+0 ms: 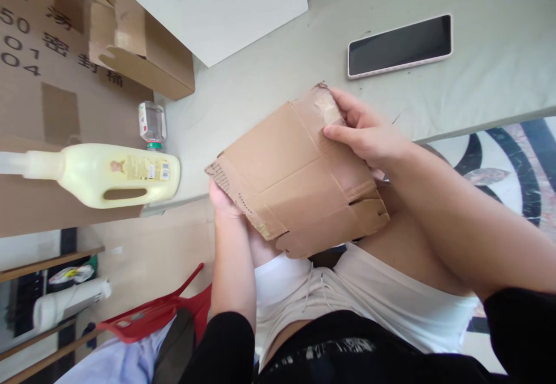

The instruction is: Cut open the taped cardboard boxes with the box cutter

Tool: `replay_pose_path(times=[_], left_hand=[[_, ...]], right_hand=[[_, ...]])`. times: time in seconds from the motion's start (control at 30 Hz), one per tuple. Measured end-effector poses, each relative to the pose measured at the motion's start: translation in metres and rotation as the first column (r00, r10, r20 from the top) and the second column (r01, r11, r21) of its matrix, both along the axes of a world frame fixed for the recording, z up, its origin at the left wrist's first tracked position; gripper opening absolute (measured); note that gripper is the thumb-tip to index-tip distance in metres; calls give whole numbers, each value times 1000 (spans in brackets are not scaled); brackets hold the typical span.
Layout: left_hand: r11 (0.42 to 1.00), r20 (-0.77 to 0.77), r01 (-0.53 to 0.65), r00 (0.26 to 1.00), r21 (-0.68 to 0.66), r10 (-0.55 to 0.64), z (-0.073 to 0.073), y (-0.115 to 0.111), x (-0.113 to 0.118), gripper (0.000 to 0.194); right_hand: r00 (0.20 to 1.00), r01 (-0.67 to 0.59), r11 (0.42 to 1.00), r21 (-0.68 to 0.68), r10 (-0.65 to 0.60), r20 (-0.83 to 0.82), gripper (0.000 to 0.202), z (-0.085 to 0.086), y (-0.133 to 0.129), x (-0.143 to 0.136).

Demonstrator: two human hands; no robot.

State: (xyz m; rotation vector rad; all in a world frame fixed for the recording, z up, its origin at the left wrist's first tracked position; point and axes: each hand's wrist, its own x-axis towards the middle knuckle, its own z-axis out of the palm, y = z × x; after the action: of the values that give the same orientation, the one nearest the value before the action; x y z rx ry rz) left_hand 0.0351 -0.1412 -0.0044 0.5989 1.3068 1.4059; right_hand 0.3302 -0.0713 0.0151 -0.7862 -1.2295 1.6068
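A flattened brown cardboard box (295, 167) lies tilted above my lap, with creases, slots and a torn corrugated edge at its left. My right hand (360, 132) grips its upper right corner, thumb on top near a strip of clear tape and fingers behind. At the lower left edge, my left hand (223, 198) holds the cardboard from beneath; most of its fingers are hidden behind it. Past my right hand, a phone (399, 47) in a pale pink case rests on the grey-green table surface (490, 71).
At left stand a large printed carton (26, 106), a smaller cardboard box (160, 42), a pale yellow jug bottle (87, 167) and a small clear bottle (152, 123). A white box (226, 2) is at the back. Below left is a red chair (147, 314) with clothing.
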Motion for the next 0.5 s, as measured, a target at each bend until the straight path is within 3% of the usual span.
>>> replay_pose_path(times=[0.07, 0.17, 0.23, 0.33, 0.4, 0.5], left_hand=[[1000, 1, 9, 1000, 28, -9, 1, 0, 4, 63], [1000, -93, 22, 995, -10, -22, 3, 2, 6, 58], [999, -144, -23, 989, 36, 27, 7, 8, 3, 53], [972, -88, -127, 985, 197, 146, 18, 31, -2, 33], [957, -51, -156, 984, 245, 173, 25, 53, -3, 26], [950, 25, -162, 987, 267, 161, 28, 87, 6, 26]], right_hand=[[997, 75, 995, -61, -74, 31, 63, -2, 2, -3], [991, 127, 979, -159, -118, 64, 71, -3, 6, 2], [980, 198, 960, -197, -187, 70, 60, -3, 12, 13], [952, 304, 923, -236, -304, 39, 30, -3, 23, 34], [955, 283, 930, -233, -296, -21, 38, -2, 26, 42], [985, 139, 976, -167, -153, -75, 60, -2, 24, 38]])
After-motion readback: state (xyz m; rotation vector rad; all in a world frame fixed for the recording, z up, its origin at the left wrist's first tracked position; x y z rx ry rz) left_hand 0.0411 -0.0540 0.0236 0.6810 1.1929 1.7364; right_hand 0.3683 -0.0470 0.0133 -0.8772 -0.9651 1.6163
